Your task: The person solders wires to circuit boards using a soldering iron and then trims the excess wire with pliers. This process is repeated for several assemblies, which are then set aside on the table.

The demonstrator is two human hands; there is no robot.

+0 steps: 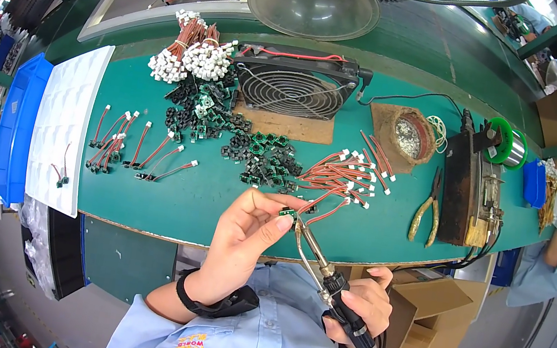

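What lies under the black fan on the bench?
A brown board lies under the fan, its front strip showing. The fan hides the rest of it.

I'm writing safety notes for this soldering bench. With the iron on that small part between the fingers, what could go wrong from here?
1. The iron tip meets the part right beside the left hand fingertips, which look bare; a slip could burn them.
2. The red wire on the part runs close to the tip, so its insulation might scorch.
3. The right hand works off the bench edge; a dropped iron could land on the shirt.
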